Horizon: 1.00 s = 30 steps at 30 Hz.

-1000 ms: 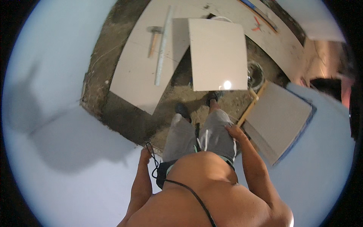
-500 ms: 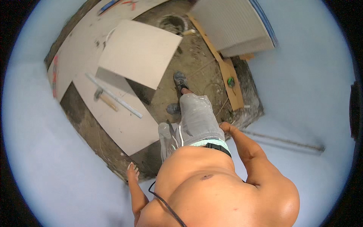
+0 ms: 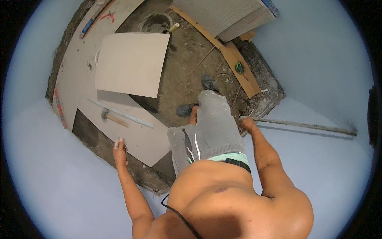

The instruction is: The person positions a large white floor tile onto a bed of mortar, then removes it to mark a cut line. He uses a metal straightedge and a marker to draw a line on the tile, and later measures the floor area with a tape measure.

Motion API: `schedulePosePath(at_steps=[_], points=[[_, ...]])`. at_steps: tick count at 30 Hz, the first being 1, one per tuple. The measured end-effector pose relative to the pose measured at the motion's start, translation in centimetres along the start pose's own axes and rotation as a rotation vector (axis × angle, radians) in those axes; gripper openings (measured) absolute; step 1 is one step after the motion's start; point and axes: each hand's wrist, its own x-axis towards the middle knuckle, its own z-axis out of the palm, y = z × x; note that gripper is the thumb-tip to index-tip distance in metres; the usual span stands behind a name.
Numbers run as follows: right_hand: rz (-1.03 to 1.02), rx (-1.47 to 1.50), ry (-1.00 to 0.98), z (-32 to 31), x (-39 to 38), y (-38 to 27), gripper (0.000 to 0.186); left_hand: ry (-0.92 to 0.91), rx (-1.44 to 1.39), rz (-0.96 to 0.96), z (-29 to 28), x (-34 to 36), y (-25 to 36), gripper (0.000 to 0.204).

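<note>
My right hand (image 3: pixel 248 124) is closed round a long, thin, dirt-crusted bar (image 3: pixel 306 126), close to one end. The bar stretches off to the right in front of the pale blue wall, and a short tip shows past my fist. My left hand (image 3: pixel 120 148) hangs out to the left with whitish, dusty fingers loosely apart and nothing visible in it. Nearest to it is a large beige tile (image 3: pixel 149 145) laid on the floor. On that tile lie a hammer (image 3: pixel 115 119) with a wooden handle and a pale straight bar (image 3: pixel 123 112).
A loose beige tile (image 3: pixel 131 63) rests raised over the laid ones. Behind it stands a round bucket (image 3: pixel 155 24). Tiles (image 3: pixel 227 16) lean at the far right beside a cardboard strip (image 3: pixel 242 77) bearing a green-and-black coil (image 3: pixel 239 67). Red pliers (image 3: pixel 109 16) and a red level (image 3: pixel 59 107) lie leftward.
My left hand has swung outward and forward. My right hand has moved slightly forward and right, the bar with it. My feet have shifted, and the view has turned.
</note>
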Motion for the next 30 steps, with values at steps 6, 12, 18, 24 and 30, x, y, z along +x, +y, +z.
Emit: schedulePosePath(at_steps=[6,12,18,24,30], points=[[0.621,0.741,0.069,-6.6,6.1,11.4,0.027,-0.102,0.230,-0.113,8.5,-3.5,-2.2,0.056],[0.442,0.455,0.174,-2.9,21.9,21.6,0.043,-0.145,0.315,-0.279,24.4,-5.6,-5.9,0.059],[0.493,0.130,0.076,2.3,37.4,30.8,0.080,-0.374,0.331,-0.444,42.9,-5.3,-9.5,0.048],[0.353,-0.074,0.109,2.8,46.6,35.7,0.061,-0.409,0.006,-0.407,53.5,-7.7,-12.1,0.045],[0.055,0.359,-0.173,-8.1,40.1,25.8,0.065,-0.395,-0.115,-0.381,54.4,-7.9,-12.7,0.050]])
